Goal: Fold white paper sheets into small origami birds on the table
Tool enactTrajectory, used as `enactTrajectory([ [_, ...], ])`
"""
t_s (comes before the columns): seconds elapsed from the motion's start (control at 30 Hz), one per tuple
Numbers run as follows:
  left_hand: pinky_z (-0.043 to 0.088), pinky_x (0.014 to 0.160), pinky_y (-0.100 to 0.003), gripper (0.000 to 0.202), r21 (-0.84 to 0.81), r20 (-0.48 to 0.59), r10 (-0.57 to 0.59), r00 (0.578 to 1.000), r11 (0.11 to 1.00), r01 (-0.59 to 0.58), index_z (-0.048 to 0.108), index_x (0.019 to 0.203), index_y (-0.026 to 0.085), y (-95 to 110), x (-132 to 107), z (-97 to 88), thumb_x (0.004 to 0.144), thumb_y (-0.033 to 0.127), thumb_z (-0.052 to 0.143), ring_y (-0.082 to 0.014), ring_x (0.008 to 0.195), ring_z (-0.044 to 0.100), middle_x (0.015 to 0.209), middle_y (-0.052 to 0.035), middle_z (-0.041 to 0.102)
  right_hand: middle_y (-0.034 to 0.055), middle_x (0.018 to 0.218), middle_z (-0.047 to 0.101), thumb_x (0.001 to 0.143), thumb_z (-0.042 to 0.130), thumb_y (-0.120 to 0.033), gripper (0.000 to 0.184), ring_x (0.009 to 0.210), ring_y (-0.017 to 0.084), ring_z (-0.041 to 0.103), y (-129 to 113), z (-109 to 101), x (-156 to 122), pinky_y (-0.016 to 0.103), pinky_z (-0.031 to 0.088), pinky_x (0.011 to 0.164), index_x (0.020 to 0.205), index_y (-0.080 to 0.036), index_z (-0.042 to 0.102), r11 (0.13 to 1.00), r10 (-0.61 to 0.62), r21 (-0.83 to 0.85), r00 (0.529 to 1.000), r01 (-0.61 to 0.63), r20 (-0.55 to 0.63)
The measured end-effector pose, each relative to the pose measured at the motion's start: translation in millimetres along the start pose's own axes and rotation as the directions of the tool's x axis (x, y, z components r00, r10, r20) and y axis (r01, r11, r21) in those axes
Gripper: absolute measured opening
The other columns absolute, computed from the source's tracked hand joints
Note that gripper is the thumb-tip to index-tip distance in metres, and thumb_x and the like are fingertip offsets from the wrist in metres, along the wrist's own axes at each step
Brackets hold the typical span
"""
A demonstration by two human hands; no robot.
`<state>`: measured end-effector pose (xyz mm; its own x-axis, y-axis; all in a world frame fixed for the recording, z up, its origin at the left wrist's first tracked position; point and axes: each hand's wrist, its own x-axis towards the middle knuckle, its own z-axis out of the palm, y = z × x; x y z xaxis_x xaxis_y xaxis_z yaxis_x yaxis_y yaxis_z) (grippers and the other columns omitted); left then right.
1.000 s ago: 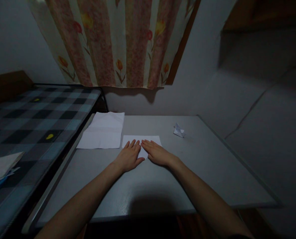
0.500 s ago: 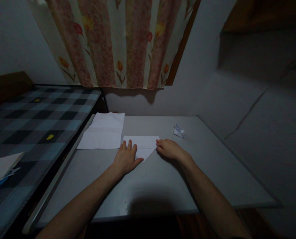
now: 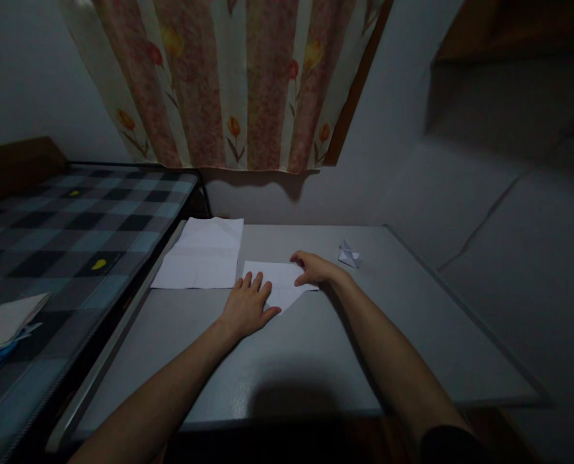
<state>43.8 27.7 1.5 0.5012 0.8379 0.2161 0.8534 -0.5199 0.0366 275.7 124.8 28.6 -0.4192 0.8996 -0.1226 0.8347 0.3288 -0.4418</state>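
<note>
A white sheet of paper (image 3: 277,278), folded so its near edge forms a point, lies on the grey table (image 3: 412,335). My left hand (image 3: 248,308) rests flat on the sheet's left part, fingers stretched out. My right hand (image 3: 314,268) sits on the sheet's far right corner with the fingers curled down, fingertips pressing on the paper.
A larger creased white sheet (image 3: 200,252) lies just left of the folded one. A small folded paper figure (image 3: 348,254) stands at the table's back right. A bed with a checked cover (image 3: 69,225) adjoins the table on the left. A flowered curtain (image 3: 229,77) hangs behind.
My right hand has slid from the middle of the sheet out to its right edge, then up to the far right corner. My left hand stayed flat in place.
</note>
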Motion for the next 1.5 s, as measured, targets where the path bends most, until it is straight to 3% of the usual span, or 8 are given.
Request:
enactTrajectory([
  [0.2,0.032,0.103,-0.05,0.05,-0.004,-0.037,0.059,0.998,0.998,-0.059,0.052,0.117,0.021,2,1,-5.3,0.083,0.057,0.052,-0.0345,0.13,0.037,0.142,-0.0137,0.042,0.0026,0.084,0.071,0.059,0.078,-0.021,0.029,0.075,0.017,0.062,-12,-9,2,0.022,0.042,0.063,0.086,-0.016,0.071,0.993,0.088,-0.094,0.985,-0.075,0.151],
  [0.33,0.025,0.109,-0.053,0.052,0.014,-0.09,0.102,0.991,0.995,-0.101,0.052,0.121,0.02,3,2,-10.0,0.081,0.053,0.057,-0.0357,0.135,0.03,0.146,-0.0146,0.038,-0.0005,0.071,0.068,0.061,0.074,-0.018,0.019,0.066,0.014,0.06,-15,-11,-3,0.021,0.037,0.056,0.08,-0.014,0.071,0.997,0.083,-0.008,0.984,-0.083,0.158],
  [0.47,0.017,0.113,-0.054,0.05,0.039,-0.173,0.158,0.972,0.987,-0.154,0.052,0.124,0.019,2,2,-11.8,0.084,0.048,0.055,-0.0356,0.139,0.023,0.148,-0.0148,0.035,-0.0001,0.07,0.066,0.071,0.066,-0.024,0.012,0.065,0.014,0.056,-21,-14,-14,0.022,0.034,0.056,0.078,-0.014,0.068,0.997,0.063,-0.028,0.982,-0.07,-0.18],
  [0.6,0.015,0.113,-0.055,0.041,0.042,-0.253,0.151,0.956,0.989,-0.145,0.05,0.127,0.024,2,-1,-9.4,0.089,0.04,0.048,-0.0322,0.142,0.017,0.15,-0.0099,0.033,0.0059,0.081,0.067,0.085,0.051,-0.022,0.016,0.075,0.018,0.057,-29,-11,-28,0.027,0.034,0.067,0.083,-0.016,0.065,0.97,-0.052,-0.227,0.843,-0.084,-0.535],
  [0.83,0.024,0.108,-0.052,0.039,-0.017,-0.344,0.104,0.933,0.993,-0.117,0.049,0.129,0.024,-5,-1,0.1,0.09,0.028,0.048,-0.0312,0.136,0.032,0.141,-0.0111,0.046,0.0102,0.081,0.067,0.09,0.044,-0.015,0.023,0.075,0.02,0.056,-15,30,-54,0.03,0.033,0.07,0.082,-0.015,0.065,0.818,-0.331,-0.557,0.909,0.143,-0.253],
  [1.1,0.046,0.08,-0.038,0.038,-0.094,-0.291,0.202,0.935,0.967,-0.238,0.05,0.125,0.015,-11,7,9.1,0.089,0.027,0.05,-0.0243,0.092,0.062,0.095,-0.0107,0.069,0.0094,0.09,0.069,0.09,0.052,-0.023,0.015,0.085,0.02,0.06,-5,41,-65,0.03,0.039,0.077,0.088,-0.015,0.065,0.858,-0.376,-0.445,0.903,0.256,-0.206],
  [1.3,0.047,0.073,-0.033,0.035,-0.153,-0.287,0.056,0.956,0.983,-0.103,0.05,0.125,0.017,-15,8,18.8,0.091,0.023,0.048,-0.0205,0.076,0.063,0.083,-0.0069,0.069,0.0067,0.09,0.069,0.095,0.047,-0.034,0.028,0.088,0.018,0.06,-5,38,-65,0.028,0.041,0.079,0.085,-0.017,0.067,0.944,-0.276,-0.267,0.908,0.194,-0.316],
  [1.5,0.048,0.074,-0.032,0.034,-0.216,-0.226,-0.088,0.97,0.976,0.038,0.051,0.124,0.017,-15,10,16.4,0.09,0.026,0.05,-0.0204,0.08,0.062,0.088,-0.0065,0.067,0.0093,0.085,0.066,0.092,0.05,-0.042,0.036,0.083,0.022,0.058,-8,36,-63,0.033,0.041,0.076,0.074,-0.015,0.066,0.925,-0.097,-0.376,0.927,-0.049,-0.361],
])
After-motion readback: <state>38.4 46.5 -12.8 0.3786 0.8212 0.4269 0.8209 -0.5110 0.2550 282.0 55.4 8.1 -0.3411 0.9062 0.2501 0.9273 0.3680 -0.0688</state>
